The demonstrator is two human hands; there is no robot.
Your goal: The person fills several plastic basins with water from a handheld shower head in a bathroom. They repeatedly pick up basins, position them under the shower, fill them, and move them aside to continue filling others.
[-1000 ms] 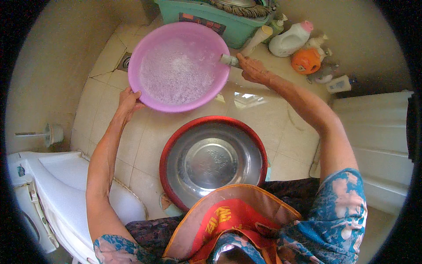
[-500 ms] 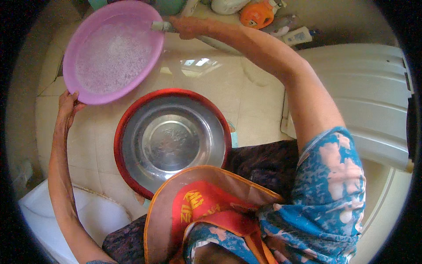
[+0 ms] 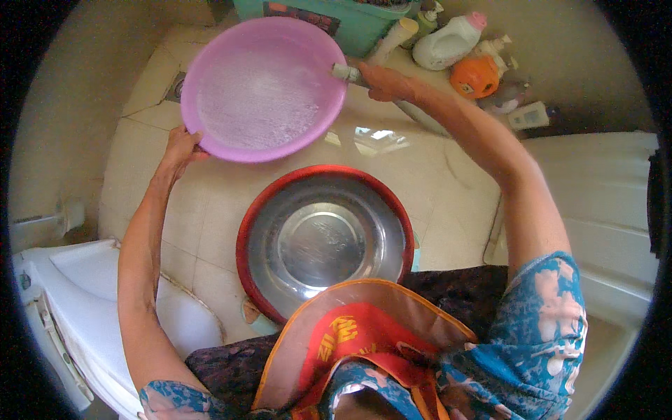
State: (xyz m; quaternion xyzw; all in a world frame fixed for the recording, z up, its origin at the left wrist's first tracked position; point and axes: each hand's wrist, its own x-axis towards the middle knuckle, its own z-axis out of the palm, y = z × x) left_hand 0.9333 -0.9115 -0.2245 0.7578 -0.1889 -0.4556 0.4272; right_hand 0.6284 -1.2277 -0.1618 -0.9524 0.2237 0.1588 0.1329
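A round purple plastic basin (image 3: 262, 155) with foamy, whitish water in it is at the far side of the floor. The fingers of my left hand (image 3: 183, 148) are closed on its near left rim. At the right rim, my right hand (image 3: 388, 82) is wrapped round a grey-white hose (image 3: 346, 72), whose end juts over the basin's edge. Nearer to me stands a wide metal basin (image 3: 325, 170) with a red rim, its shiny bottom showing. My apron (image 3: 350, 329) covers part of its near edge.
Several bottles stand along the right wall, among them a white jug (image 3: 448, 43) and an orange bottle (image 3: 474, 75). Behind is a teal bin (image 3: 367, 31). A white toilet (image 3: 77, 287) is at left, a pale panelled box (image 3: 581, 189) at right. A floor drain (image 3: 176, 85) lies left of the purple basin.
The whole scene has shifted right and down in the picture, showing more of the teal bin and the toilet. Both hands keep their holds. The foam looks smoother.
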